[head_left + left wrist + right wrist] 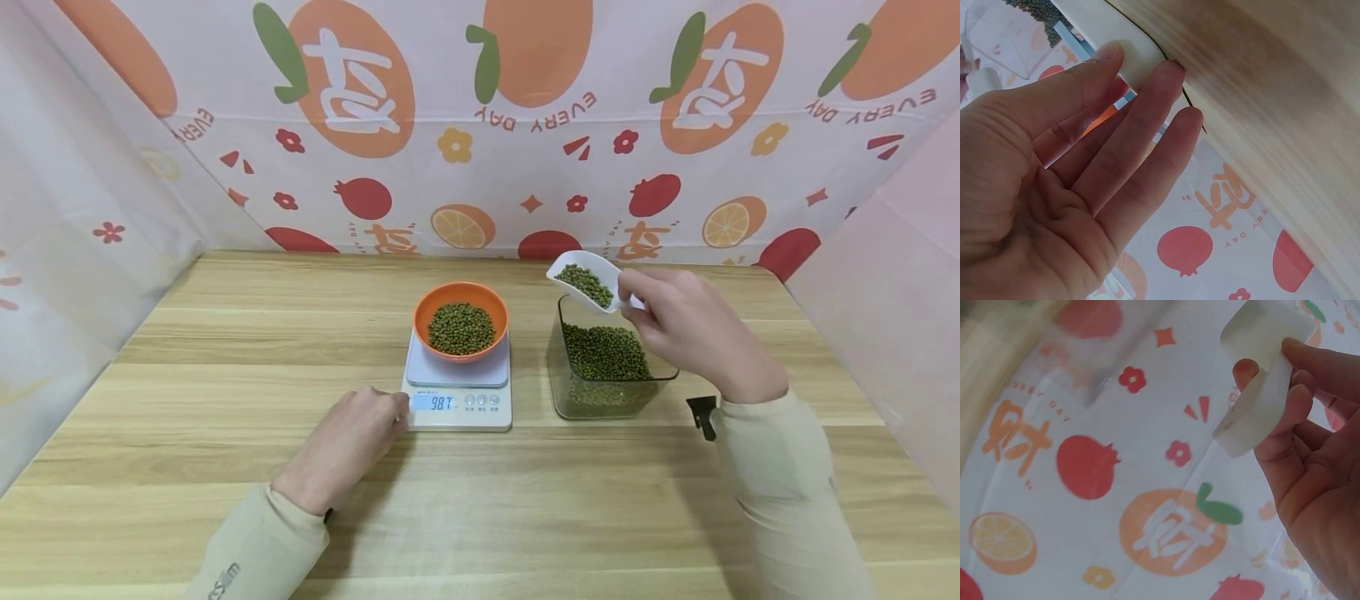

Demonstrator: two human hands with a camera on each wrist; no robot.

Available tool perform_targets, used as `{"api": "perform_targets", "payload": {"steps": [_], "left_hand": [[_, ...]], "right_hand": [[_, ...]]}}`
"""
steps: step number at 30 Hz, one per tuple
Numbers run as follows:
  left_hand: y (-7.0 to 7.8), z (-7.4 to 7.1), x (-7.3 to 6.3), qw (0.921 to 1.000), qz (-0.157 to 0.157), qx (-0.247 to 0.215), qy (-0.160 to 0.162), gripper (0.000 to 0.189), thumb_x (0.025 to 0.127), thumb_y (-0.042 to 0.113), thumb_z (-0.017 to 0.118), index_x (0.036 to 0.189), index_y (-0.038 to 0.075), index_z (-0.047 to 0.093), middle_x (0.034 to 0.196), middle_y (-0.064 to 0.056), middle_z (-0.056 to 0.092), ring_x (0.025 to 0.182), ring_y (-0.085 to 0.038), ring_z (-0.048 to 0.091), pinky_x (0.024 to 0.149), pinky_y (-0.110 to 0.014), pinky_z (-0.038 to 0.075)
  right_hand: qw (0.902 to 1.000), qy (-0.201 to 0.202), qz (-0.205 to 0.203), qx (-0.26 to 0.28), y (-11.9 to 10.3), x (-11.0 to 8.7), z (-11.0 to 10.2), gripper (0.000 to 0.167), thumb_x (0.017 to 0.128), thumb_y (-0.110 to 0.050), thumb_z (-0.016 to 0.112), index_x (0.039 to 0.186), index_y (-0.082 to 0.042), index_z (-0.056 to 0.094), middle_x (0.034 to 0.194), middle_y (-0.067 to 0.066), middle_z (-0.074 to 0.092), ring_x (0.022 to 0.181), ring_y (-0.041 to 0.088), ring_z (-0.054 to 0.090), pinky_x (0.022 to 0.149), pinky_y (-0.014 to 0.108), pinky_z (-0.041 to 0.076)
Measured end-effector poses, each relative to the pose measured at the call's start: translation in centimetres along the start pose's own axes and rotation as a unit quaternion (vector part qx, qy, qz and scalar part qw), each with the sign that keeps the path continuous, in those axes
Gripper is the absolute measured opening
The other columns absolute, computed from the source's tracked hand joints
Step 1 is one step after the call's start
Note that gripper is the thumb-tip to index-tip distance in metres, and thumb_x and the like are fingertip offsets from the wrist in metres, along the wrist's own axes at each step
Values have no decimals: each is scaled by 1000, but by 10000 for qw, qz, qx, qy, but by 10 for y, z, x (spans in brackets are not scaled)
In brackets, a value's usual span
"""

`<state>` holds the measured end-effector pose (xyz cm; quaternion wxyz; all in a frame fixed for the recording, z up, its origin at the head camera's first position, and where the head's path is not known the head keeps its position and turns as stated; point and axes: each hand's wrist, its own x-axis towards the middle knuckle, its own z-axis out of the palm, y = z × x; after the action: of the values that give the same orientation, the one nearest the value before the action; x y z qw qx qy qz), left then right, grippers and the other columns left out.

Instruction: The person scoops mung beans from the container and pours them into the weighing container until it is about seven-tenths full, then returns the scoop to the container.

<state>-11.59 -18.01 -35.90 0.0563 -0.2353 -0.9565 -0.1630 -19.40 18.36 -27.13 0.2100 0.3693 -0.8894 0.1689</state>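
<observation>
My right hand (678, 325) pinches the handle of a white scoop (606, 271) holding green mung beans. The scoop is raised over the back of a clear square container (603, 408), which has more mung beans (606, 353) inside. In the right wrist view, thumb and fingers grip the scoop (1257, 403). On a white kitchen scale (459, 419) sits an orange bowl (426, 310) with mung beans in it. My left hand (352, 446) touches the scale's front left corner with relaxed, fairly straight fingers, as the left wrist view of the scale (1125, 40) shows.
A small black clip-like piece (702, 415) is by the right sleeve, to the right of the container. Fruit-printed cloth (525, 183) hangs behind the wooden table (225, 375) and along its sides.
</observation>
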Motion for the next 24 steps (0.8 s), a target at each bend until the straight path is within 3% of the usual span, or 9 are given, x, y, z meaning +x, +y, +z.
{"api": "perform_targets", "payload": {"steps": [9, 16, 24], "left_hand": [[-1, 0, -1, 10000, 6, -2, 60, 31, 79, -17, 68, 66, 9, 58, 57, 7, 45, 52, -7, 38, 46, -22, 36], [0, 0, -1, 10000, 75, 11, 52, 44, 80, -16, 70, 62, 15, 46, 55, 8, 38, 51, -5, 35, 44, -21, 31], [-1, 0, -1, 10000, 61, 33, 6, 44, 80, -16, 71, 62, 15, 45, 55, 7, 38, 52, -5, 35, 45, -21, 31]], "right_hand": [[9988, -289, -385, 100, -13, 28, 2, 23, 83, 11, 65, 85, -10, 54, 71, 1, 50, 62, 20, 43, 60, 36, 36], [9958, -809, -406, 154, -21, 47, 7, 19, 85, 12, 58, 87, -7, 57, 73, 4, 56, 62, 23, 47, 59, 35, 40], [9901, -1361, -355, -16, -33, 65, 13, 18, 84, 11, 62, 90, -7, 61, 76, 7, 62, 68, 26, 55, 67, 40, 45]]}}
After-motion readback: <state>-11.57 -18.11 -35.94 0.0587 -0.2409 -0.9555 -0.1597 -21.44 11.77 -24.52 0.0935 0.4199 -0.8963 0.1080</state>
